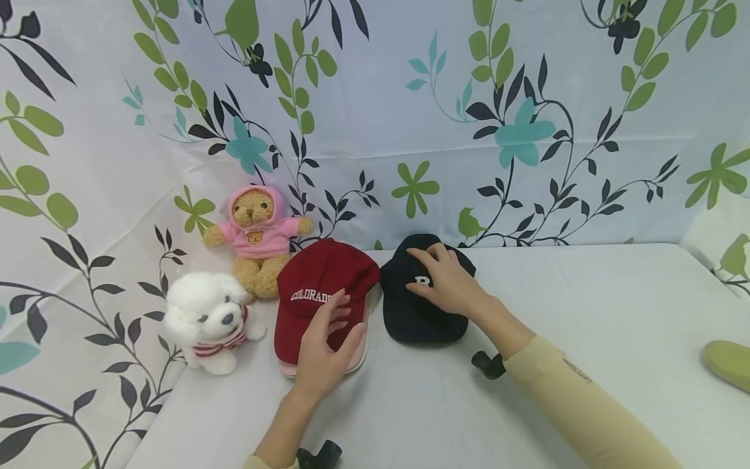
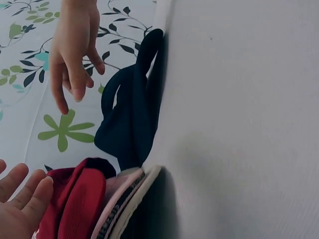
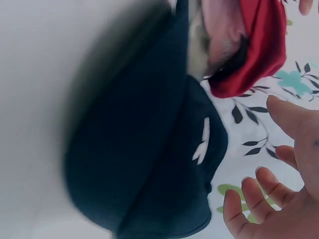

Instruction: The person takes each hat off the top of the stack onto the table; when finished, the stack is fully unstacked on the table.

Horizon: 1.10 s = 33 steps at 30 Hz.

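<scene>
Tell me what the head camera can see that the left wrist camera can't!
Only the head view shows the teddy bear in a pink hoodie, the white plush dog, the COLORADO lettering on the red cap and a green thing at the table's right edge. Only the left wrist view shows the stacked brims edge-on under the red cap. Both show the navy cap, the left hand, the right hand and the leafy cloth.

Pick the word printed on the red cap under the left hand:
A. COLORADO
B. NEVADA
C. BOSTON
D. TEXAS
A: in the head view the red cap bears white letters reading COLORADO, its end partly covered by the left hand held over the brim.
</scene>
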Each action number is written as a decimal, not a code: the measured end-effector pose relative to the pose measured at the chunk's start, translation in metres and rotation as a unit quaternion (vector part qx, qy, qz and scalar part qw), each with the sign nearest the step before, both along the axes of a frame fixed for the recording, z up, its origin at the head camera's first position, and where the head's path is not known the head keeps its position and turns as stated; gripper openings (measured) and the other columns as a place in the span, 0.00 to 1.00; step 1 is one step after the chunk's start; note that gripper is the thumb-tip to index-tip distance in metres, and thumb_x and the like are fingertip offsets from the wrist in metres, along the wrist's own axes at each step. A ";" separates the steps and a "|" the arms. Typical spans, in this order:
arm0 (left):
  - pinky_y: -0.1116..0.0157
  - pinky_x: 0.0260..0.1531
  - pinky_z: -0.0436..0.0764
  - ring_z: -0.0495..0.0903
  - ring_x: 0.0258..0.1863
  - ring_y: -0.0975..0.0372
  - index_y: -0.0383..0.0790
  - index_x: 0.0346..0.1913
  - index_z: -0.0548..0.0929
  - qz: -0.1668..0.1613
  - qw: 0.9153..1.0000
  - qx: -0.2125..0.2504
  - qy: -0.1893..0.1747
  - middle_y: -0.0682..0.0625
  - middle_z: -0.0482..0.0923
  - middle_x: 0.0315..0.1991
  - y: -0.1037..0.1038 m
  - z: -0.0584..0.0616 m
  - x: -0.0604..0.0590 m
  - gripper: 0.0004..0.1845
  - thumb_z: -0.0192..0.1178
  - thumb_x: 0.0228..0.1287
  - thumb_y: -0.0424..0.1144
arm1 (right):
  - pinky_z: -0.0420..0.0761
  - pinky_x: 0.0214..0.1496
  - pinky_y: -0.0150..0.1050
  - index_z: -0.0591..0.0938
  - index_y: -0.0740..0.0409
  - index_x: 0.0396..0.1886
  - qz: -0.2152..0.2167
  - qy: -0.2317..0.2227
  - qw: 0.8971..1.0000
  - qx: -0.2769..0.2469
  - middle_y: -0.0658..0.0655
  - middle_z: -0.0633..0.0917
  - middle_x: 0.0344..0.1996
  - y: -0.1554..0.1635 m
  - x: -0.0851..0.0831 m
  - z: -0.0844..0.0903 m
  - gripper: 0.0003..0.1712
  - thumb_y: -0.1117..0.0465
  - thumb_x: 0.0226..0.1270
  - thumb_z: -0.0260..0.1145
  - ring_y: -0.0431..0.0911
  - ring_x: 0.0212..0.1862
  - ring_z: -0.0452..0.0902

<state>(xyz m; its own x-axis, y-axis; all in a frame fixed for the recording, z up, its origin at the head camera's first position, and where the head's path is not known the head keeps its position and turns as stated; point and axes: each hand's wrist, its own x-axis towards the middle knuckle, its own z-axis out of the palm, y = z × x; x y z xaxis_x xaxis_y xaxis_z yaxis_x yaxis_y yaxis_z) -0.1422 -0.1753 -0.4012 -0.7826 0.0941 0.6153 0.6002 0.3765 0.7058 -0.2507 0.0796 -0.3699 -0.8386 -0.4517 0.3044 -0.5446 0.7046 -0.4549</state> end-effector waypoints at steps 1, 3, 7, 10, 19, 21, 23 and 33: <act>0.56 0.53 0.81 0.77 0.57 0.46 0.33 0.71 0.69 0.003 1.000 -0.006 0.006 0.39 0.75 0.63 -0.002 0.000 0.000 0.34 0.67 0.62 0.29 | 0.80 0.47 0.52 0.67 0.54 0.76 0.002 -0.002 1.000 -0.003 0.64 0.70 0.59 -0.002 0.000 0.002 0.40 0.50 0.69 0.71 0.58 0.56 0.66; 0.59 0.53 0.81 0.77 0.57 0.46 0.32 0.71 0.69 0.010 1.000 -0.017 0.017 0.39 0.75 0.63 -0.006 0.000 -0.001 0.35 0.67 0.61 0.29 | 0.79 0.49 0.53 0.66 0.54 0.76 0.007 -0.006 1.000 -0.012 0.65 0.69 0.61 -0.007 -0.001 0.006 0.40 0.51 0.69 0.70 0.59 0.58 0.66; 0.63 0.54 0.80 0.76 0.57 0.48 0.32 0.71 0.68 0.026 0.998 -0.035 0.036 0.39 0.74 0.62 -0.014 0.001 -0.001 0.35 0.68 0.61 0.29 | 0.78 0.55 0.55 0.66 0.55 0.76 0.013 -0.017 0.999 -0.038 0.66 0.68 0.63 -0.017 -0.003 0.009 0.40 0.51 0.70 0.70 0.60 0.61 0.66; 0.64 0.54 0.79 0.76 0.57 0.49 0.33 0.72 0.68 0.043 0.997 -0.045 0.041 0.39 0.75 0.62 -0.020 0.001 -0.002 0.36 0.68 0.61 0.30 | 0.76 0.59 0.56 0.66 0.55 0.77 0.018 -0.022 0.998 -0.054 0.67 0.69 0.64 -0.026 -0.005 0.010 0.40 0.52 0.70 0.70 0.61 0.62 0.66; 0.64 0.54 0.74 0.74 0.55 0.50 0.31 0.71 0.69 0.121 0.989 -0.065 0.055 0.39 0.75 0.60 -0.045 -0.003 -0.010 0.36 0.69 0.60 0.31 | 0.74 0.62 0.54 0.66 0.55 0.76 0.037 -0.026 0.996 -0.074 0.65 0.71 0.63 -0.056 -0.010 0.010 0.39 0.51 0.70 0.69 0.59 0.63 0.66; 0.59 0.55 0.72 0.74 0.56 0.49 0.31 0.71 0.69 0.138 0.988 -0.060 0.046 0.38 0.75 0.61 -0.051 -0.004 -0.011 0.36 0.69 0.60 0.31 | 0.73 0.63 0.54 0.66 0.55 0.77 0.042 -0.030 0.995 -0.082 0.65 0.70 0.65 -0.062 -0.011 0.011 0.39 0.51 0.71 0.69 0.59 0.64 0.66; 0.55 0.57 0.70 0.72 0.58 0.48 0.31 0.72 0.68 0.155 0.986 -0.057 0.031 0.38 0.74 0.63 -0.057 -0.005 -0.012 0.36 0.69 0.61 0.32 | 0.74 0.63 0.54 0.66 0.55 0.77 0.047 -0.032 0.994 -0.088 0.65 0.70 0.66 -0.068 -0.012 0.013 0.39 0.51 0.71 0.68 0.59 0.65 0.66; 0.44 0.60 0.67 0.70 0.61 0.44 0.32 0.75 0.64 0.192 0.978 -0.064 -0.055 0.36 0.69 0.67 -0.078 -0.013 -0.016 0.38 0.67 0.65 0.38 | 0.79 0.58 0.48 0.65 0.55 0.77 0.059 -0.060 0.989 -0.119 0.64 0.72 0.63 -0.093 -0.018 0.018 0.40 0.51 0.70 0.69 0.54 0.60 0.72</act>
